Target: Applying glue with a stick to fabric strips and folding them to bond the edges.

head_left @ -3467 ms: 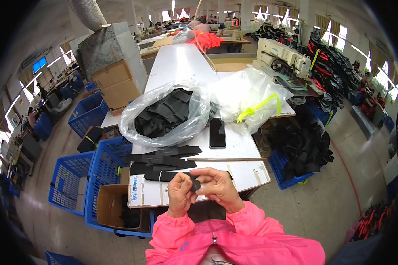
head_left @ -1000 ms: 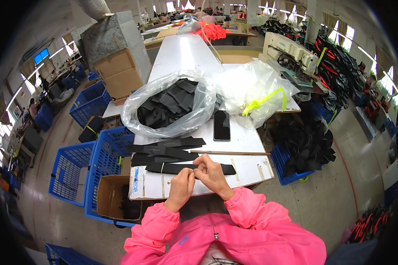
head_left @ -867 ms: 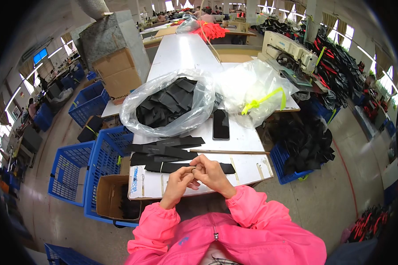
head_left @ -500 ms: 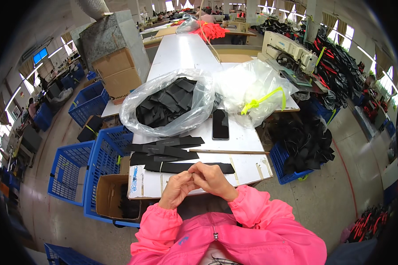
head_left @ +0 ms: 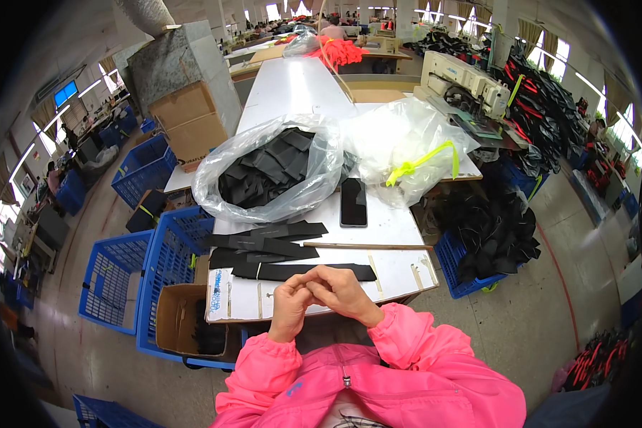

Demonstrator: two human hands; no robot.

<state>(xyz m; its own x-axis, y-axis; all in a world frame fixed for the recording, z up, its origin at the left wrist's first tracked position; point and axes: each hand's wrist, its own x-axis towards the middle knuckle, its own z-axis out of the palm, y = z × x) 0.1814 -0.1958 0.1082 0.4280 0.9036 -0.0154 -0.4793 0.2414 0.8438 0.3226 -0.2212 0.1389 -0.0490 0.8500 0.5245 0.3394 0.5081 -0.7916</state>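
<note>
Over the near edge of the white table (head_left: 399,267), my left hand (head_left: 288,305) and my right hand (head_left: 341,292) meet with curled, pinching fingers. Whatever lies between the fingertips, if anything, is too small or hidden to make out. Just beyond them is a flat black strip bundle (head_left: 282,272) with a thin pale band around it. More black fabric strips (head_left: 271,242) lie overlapping behind it, to the left. Farther back, an open clear plastic bag (head_left: 324,175) holds many folded black pieces (head_left: 267,171).
A wooden stick (head_left: 371,247) crosses the table below a dark phone (head_left: 354,203). A clear bag with a yellow-green tie (head_left: 421,167) sits at right. Blue crates (head_left: 114,282) and a cardboard box (head_left: 175,321) stand left; a crate of black pieces (head_left: 488,239) stands right.
My left hand has shifted slightly right and its wrist has turned more upright, closer against my right hand. The right hand stays nearly in place; things on the table are unmoved.
</note>
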